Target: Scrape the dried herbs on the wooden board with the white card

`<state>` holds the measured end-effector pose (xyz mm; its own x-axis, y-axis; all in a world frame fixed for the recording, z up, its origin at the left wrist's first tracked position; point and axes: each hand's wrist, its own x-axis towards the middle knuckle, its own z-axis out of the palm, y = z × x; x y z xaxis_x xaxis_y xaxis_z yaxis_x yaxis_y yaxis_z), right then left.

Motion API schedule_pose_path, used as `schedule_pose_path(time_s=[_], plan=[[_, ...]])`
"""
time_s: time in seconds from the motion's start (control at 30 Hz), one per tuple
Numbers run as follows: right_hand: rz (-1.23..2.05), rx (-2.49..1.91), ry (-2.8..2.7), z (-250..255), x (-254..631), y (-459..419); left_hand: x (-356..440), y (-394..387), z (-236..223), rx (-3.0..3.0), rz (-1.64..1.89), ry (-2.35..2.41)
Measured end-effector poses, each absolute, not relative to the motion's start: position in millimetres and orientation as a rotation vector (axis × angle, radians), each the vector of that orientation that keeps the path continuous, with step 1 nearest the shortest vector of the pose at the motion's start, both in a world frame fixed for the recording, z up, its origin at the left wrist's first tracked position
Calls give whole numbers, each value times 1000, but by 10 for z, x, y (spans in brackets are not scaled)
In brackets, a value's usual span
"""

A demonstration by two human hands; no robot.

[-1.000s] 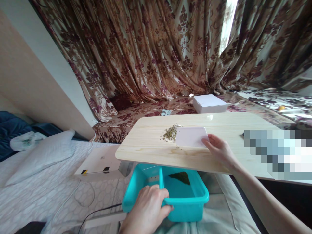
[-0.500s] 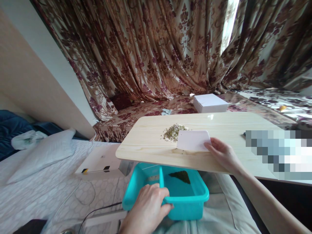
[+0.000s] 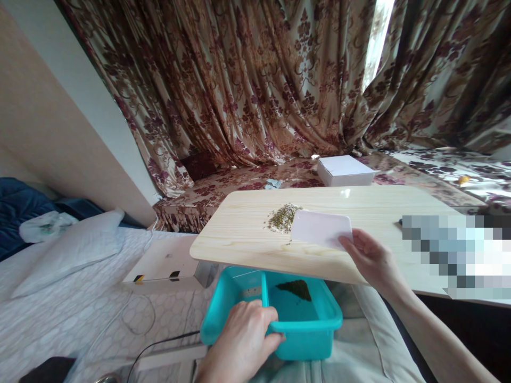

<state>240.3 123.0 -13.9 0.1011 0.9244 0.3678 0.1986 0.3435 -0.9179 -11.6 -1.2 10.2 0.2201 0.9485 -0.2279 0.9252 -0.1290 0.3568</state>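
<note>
My left hand (image 3: 245, 338) is closed on the near rim of a turquoise divided bin (image 3: 305, 325), by its middle divider. Dark green grains (image 3: 296, 290) lie in the bin's right compartment, and a few pale bits (image 3: 252, 291) show in the left one. In my right hand (image 3: 369, 258) a thin white rectangular card (image 3: 319, 227) is pinched at its right end, tilted over the tabletop. A heap of mixed green and white grains (image 3: 282, 218) sits just left of the card, and the card hides part of its right side.
The pale wooden table (image 3: 231, 234) overhangs the bin's far edge. Behind it stands a white box (image 3: 346, 169) on a patterned seat. A flat white carton (image 3: 165, 260) and a black cable (image 3: 159, 343) lie on the bed to the left.
The card in my right hand has moved slightly right and lifted a little, tilting more. Specks by its lower edge have mostly gone from view. My left hand has stayed on the bin.
</note>
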Motion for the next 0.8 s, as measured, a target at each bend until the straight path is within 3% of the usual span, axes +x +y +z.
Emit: schedule_pose_path(time_s=[0.37,0.8], plan=[[631,-1183,-1542,-288,2366,1470,-124,-7,76,2083,48,1746],[882,-1104,-1549,-184,2333,1390,-122,7,81,2095,55,1741]])
